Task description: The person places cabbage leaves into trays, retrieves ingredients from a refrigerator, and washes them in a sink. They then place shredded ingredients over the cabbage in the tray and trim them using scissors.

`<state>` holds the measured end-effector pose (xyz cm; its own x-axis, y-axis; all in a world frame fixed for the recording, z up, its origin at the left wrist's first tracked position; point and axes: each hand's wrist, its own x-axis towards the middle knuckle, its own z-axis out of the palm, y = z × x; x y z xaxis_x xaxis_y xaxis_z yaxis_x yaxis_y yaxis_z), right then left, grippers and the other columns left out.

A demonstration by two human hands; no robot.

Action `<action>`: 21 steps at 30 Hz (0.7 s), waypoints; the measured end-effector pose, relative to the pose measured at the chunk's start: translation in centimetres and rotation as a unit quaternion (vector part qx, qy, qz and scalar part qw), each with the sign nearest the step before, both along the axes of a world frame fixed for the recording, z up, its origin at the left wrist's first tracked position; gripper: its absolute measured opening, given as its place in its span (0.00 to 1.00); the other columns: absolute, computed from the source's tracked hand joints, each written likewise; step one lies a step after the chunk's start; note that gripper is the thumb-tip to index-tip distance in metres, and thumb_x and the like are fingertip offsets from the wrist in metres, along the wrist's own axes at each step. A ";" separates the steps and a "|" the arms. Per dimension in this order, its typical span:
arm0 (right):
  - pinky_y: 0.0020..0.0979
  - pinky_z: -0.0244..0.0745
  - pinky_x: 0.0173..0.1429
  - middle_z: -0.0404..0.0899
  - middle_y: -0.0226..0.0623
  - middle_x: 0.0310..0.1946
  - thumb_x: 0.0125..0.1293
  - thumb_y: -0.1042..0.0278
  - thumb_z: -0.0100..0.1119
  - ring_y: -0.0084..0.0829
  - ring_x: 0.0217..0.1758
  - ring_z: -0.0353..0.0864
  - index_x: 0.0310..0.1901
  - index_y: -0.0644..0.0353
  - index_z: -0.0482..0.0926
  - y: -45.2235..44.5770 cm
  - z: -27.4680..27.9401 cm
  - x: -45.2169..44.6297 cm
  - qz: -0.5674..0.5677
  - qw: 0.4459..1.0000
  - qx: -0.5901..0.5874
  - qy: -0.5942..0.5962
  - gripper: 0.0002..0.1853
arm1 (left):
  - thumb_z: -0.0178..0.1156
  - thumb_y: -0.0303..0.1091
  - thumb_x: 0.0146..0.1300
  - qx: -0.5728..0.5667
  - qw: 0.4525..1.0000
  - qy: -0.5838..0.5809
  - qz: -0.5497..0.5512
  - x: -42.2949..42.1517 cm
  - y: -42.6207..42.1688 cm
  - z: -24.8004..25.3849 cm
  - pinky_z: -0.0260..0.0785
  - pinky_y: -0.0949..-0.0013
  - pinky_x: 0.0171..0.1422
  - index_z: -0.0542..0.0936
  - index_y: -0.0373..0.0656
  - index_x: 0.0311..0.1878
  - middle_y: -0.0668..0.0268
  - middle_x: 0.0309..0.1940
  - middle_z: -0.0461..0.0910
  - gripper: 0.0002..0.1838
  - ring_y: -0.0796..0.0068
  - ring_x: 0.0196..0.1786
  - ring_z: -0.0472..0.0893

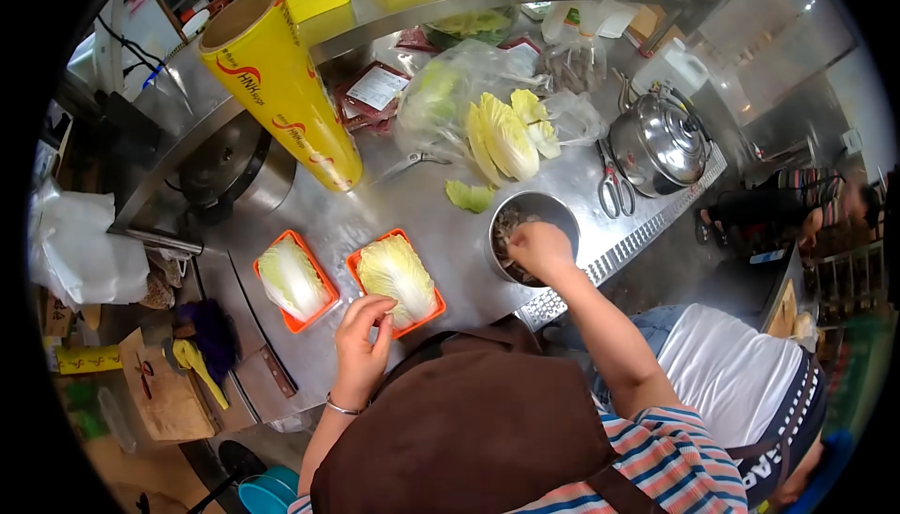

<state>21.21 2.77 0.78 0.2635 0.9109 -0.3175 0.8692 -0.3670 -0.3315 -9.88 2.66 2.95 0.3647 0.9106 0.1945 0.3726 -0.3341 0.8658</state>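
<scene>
My right hand (542, 249) reaches into a round metal pot (573, 223) that holds small grey-brown pieces (508, 223). Its fingers are curled down among them, and what they grip is hidden. My left hand (364, 328) hovers at the near left side of an orange tray (439, 308) carrying a pale yellow piece of napa cabbage (398, 275). The fingers of that hand are loosely bent, with a gap at the thumb and nothing visible between. To the left, a second orange tray (330, 289) holds a whiter cabbage piece (292, 278).
A tall yellow roll (286, 92) stands at the back left. Cut napa cabbage (506, 139), a loose leaf (469, 196) and plastic bags lie behind the pot. Scissors (616, 190) and a kettle (660, 143) sit at right. A knife (277, 370) lies left; another person (722, 364) is close on the right.
</scene>
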 end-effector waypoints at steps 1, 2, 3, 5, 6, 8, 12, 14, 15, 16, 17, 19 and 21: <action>0.37 0.76 0.44 0.83 0.43 0.30 0.53 0.59 0.64 0.41 0.38 0.82 0.31 0.59 0.84 -0.5 0.4 1.0 -0.014 0.997 0.052 0.052 0.12 | 0.59 0.18 0.58 0.011 1.000 -0.006 0.003 0.1 -0.1 0.0 0.72 0.73 0.42 0.80 0.36 0.43 0.61 0.42 0.79 0.09 0.75 0.37 0.78; 0.37 0.76 0.44 0.83 0.42 0.30 0.53 0.62 0.64 0.40 0.37 0.82 0.30 0.59 0.84 -1.1 1.0 2.0 -0.030 0.989 0.103 0.103 0.10 | 0.59 0.18 0.58 0.010 1.000 -0.008 0.006 0.0 -0.4 -0.2 0.72 0.73 0.42 0.80 0.36 0.43 0.61 0.42 0.79 0.09 0.75 0.37 0.78; 0.34 0.76 0.40 0.83 0.41 0.28 0.54 0.67 0.64 0.34 0.33 0.83 0.31 0.62 0.83 -1.4 1.8 2.9 -0.011 0.983 0.141 0.120 0.07 | 0.59 0.18 0.58 -0.015 1.000 -0.022 0.013 -0.2 -0.4 -0.4 0.72 0.74 0.41 0.80 0.36 0.43 0.61 0.41 0.79 0.09 0.75 0.36 0.78; 0.25 0.71 0.29 0.82 0.35 0.27 0.58 0.69 0.64 0.22 0.26 0.79 0.34 0.62 0.81 -1.6 4.5 3.8 -0.115 0.930 0.080 0.341 0.06 | 0.59 0.18 0.58 -0.039 0.998 -0.040 0.017 -0.1 -0.4 -0.6 0.72 0.74 0.40 0.80 0.36 0.43 0.61 0.41 0.79 0.10 0.76 0.35 0.78; 0.22 0.68 0.25 0.82 0.32 0.25 0.59 0.70 0.64 0.18 0.24 0.78 0.36 0.62 0.81 -1.6 6.1 3.8 -0.157 0.891 0.070 0.420 0.06 | 0.58 0.18 0.58 -0.044 0.998 -0.043 0.018 0.0 -0.3 -0.6 0.71 0.74 0.40 0.80 0.36 0.43 0.62 0.41 0.79 0.09 0.76 0.35 0.77; 0.18 0.64 0.25 0.81 0.30 0.24 0.61 0.70 0.63 0.15 0.22 0.75 0.36 0.61 0.81 -1.5 8.0 4.3 -0.145 0.892 0.092 0.418 0.05 | 0.58 0.18 0.59 -0.051 0.997 -0.046 0.023 0.2 -0.1 -0.2 0.71 0.75 0.39 0.80 0.36 0.43 0.62 0.41 0.79 0.09 0.76 0.34 0.77; 0.15 0.58 0.23 0.79 0.26 0.20 0.62 0.69 0.63 0.11 0.20 0.69 0.36 0.61 0.80 -0.8 11.4 4.8 -0.058 0.918 0.143 0.365 0.05 | 0.59 0.20 0.59 -0.055 0.998 -0.027 -0.017 1.7 1.8 1.8 0.71 0.75 0.40 0.80 0.37 0.44 0.63 0.41 0.79 0.09 0.77 0.34 0.77; 0.16 0.62 0.27 0.79 0.26 0.21 0.63 0.69 0.63 0.13 0.24 0.75 0.36 0.64 0.80 -0.4 15.1 3.9 -0.050 0.915 0.131 0.378 0.07 | 0.60 0.21 0.59 -0.060 0.997 -0.028 -0.028 3.3 3.1 2.8 0.71 0.75 0.41 0.81 0.38 0.44 0.63 0.41 0.79 0.10 0.77 0.35 0.77; 0.16 0.62 0.27 0.79 0.26 0.21 0.63 0.69 0.63 0.14 0.24 0.75 0.36 0.64 0.80 -0.3 16.6 3.2 -0.038 0.920 0.116 0.373 0.07 | 0.59 0.23 0.60 -0.047 0.996 -0.057 -0.053 4.3 3.9 3.3 0.72 0.74 0.44 0.81 0.38 0.46 0.63 0.42 0.79 0.10 0.76 0.38 0.78; 0.16 0.62 0.27 0.79 0.26 0.21 0.63 0.69 0.63 0.14 0.24 0.75 0.35 0.64 0.80 -0.1 17.7 2.5 -0.026 0.924 0.103 0.368 0.07 | 0.59 0.25 0.62 -0.034 0.993 -0.085 -0.079 5.4 4.6 4.0 0.73 0.72 0.48 0.81 0.39 0.47 0.64 0.43 0.80 0.10 0.75 0.42 0.80; 0.16 0.62 0.27 0.79 0.26 0.21 0.63 0.69 0.63 0.14 0.24 0.75 0.35 0.64 0.80 0.1 18.1 2.0 -0.022 0.924 0.102 0.368 0.07 | 0.59 0.26 0.62 -0.019 0.989 -0.114 -0.087 6.6 5.2 4.7 0.72 0.73 0.49 0.80 0.40 0.49 0.64 0.44 0.80 0.12 0.74 0.43 0.80; 0.17 0.63 0.27 0.79 0.27 0.21 0.63 0.68 0.62 0.15 0.23 0.75 0.35 0.64 0.79 0.6 18.6 0.8 0.012 0.913 0.077 0.402 0.07 | 0.60 0.26 0.62 -0.003 0.986 -0.141 -0.087 8.4 6.3 5.9 0.72 0.73 0.51 0.80 0.41 0.50 0.64 0.45 0.80 0.13 0.73 0.44 0.80; 0.17 0.65 0.27 0.78 0.27 0.21 0.63 0.68 0.62 0.15 0.23 0.75 0.34 0.64 0.79 1.2 18.7 -0.7 0.027 0.898 0.055 0.435 0.07 | 0.61 0.27 0.61 0.050 0.967 -0.194 -0.159 9.2 7.1 6.5 0.70 0.72 0.55 0.79 0.40 0.54 0.66 0.47 0.80 0.17 0.73 0.47 0.80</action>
